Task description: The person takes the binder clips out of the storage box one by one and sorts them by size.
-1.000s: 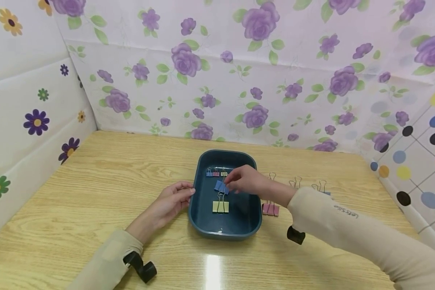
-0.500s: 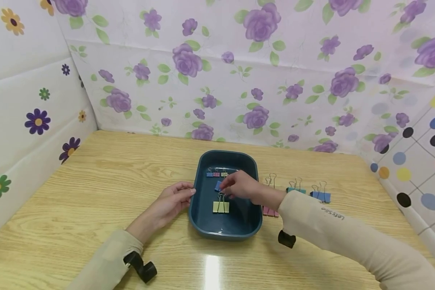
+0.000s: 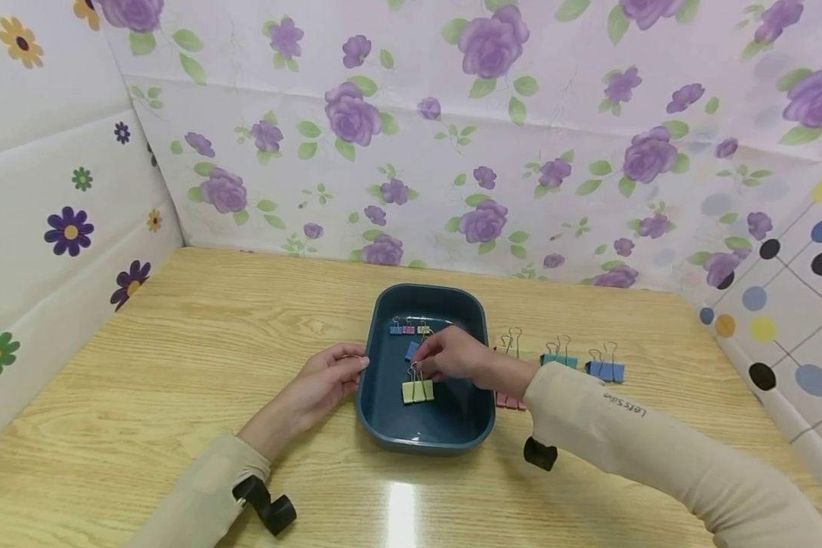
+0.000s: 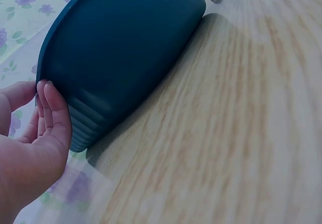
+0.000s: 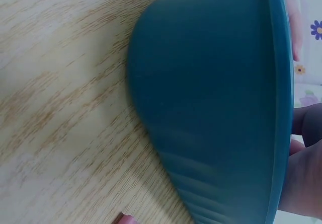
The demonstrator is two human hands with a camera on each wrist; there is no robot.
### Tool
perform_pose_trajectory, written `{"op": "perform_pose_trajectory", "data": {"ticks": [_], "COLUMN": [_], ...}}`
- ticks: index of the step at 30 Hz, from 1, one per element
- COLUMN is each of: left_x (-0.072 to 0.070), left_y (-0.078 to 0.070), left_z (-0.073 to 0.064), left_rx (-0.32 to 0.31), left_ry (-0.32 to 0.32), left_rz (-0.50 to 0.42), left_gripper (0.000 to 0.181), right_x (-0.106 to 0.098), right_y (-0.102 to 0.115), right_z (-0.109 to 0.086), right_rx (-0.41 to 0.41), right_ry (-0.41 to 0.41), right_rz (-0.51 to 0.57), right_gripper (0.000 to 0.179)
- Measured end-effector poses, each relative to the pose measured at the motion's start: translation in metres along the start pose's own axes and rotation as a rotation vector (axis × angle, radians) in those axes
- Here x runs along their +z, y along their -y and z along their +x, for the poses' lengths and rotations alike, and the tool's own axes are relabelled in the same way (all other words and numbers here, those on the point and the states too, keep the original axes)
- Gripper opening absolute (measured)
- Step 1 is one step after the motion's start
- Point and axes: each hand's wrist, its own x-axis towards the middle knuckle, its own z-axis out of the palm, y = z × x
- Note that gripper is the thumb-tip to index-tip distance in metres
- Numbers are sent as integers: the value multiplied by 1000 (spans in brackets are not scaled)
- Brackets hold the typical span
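A dark teal plastic tray (image 3: 421, 444) stands on the table. My left hand (image 3: 325, 380) holds its left side, thumb at the rim and fingers against the outer wall. Inside the tray my right hand (image 3: 454, 354) has thumb and fingers bent together at the wire handles of a yellow binder clip (image 3: 418, 391). A blue binder clip (image 3: 412, 351) lies just beyond, partly hidden by the fingers. Three small clips sit in a row farther back: blue (image 3: 396, 330), pink (image 3: 409, 330) and yellow (image 3: 423, 330). In the right wrist view, the tray wall hides the fingertips.
Right of the tray on the table stand a teal clip (image 3: 559, 358), a blue clip (image 3: 606, 371), a pink clip (image 3: 511, 401) and a yellow clip (image 3: 517, 352), the last two partly behind the right arm. Flowered cloth (image 3: 411, 152) hangs behind the table.
My right hand has shifted from the blue clip slightly toward me, to the larger yellow clip's handles. That yellow clip has turned a little. My left hand stays on the tray.
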Motion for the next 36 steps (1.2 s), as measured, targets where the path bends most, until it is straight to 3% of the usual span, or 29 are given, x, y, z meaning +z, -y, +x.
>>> {"op": "perform_pose_trajectory", "data": {"ticks": [16,26,36], "left_x": [1,0,-1], "left_y": [-1,1,3], "left_z": [-1,0,2], "left_rx": [1,10,16], "left_ry": [-2,11,20], "left_rz": [-13,-1,-3], "left_gripper": [15,15,16], "right_x": [-4,-22,-51], "right_y": [-5,-4,-9], "right_z": [-6,-21,-38], "right_rx": [-58,-209,-192], "right_ry": [8,-107,-198], "right_rz": [39,15,49], "right_gripper": [12,16,22]}}
